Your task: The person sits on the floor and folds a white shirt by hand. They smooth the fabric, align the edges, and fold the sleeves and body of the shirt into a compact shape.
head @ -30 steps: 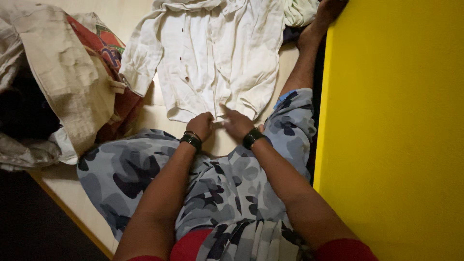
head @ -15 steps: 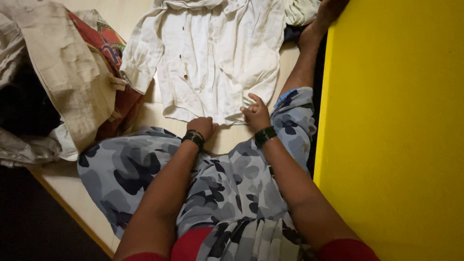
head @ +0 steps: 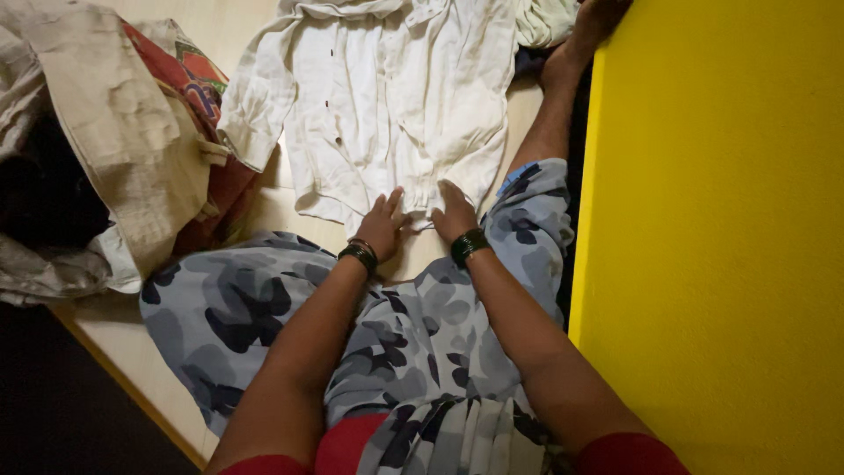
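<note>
**White shirt spread on floor, both hands flat on its hem**

Item 1. Yellow wall panel (head: 721,237), one, smooth and matt, filling the right side of the head view.

Item 2. Pale wooden floor (head: 123,339), one, carrying everything listed below.

Item 3. Heap of beige and red patterned cloth (head: 132,141), one pile, at the left; the number of pieces within it cannot be told.

Item 4. White long-sleeved cotton shirt (head: 387,97), one, lying front-up and opened out on the floor ahead of the seated person, collar away, hem nearest the knees. A few small dark marks show on the front. A second pale garment (head: 545,18) shows only as a corner at the top edge.

Item 5. Grey camouflage-print trousers (head: 413,343), one pair, worn by the person, legs spread either side of the shirt.

Item 6. Hands, two. Left hand (head: 382,227) and right hand (head: 454,214) lie palm-down, fingers extended, side by side on the hem, holding nothing.

Item 7. Dark bangles (head: 359,255), one set on each wrist.

Step in hand, as judged: smoothing and flattening the lower edge. The next move likely calls for an even outward sweep, keeping the fabric flat and the sleeves clear.
</note>
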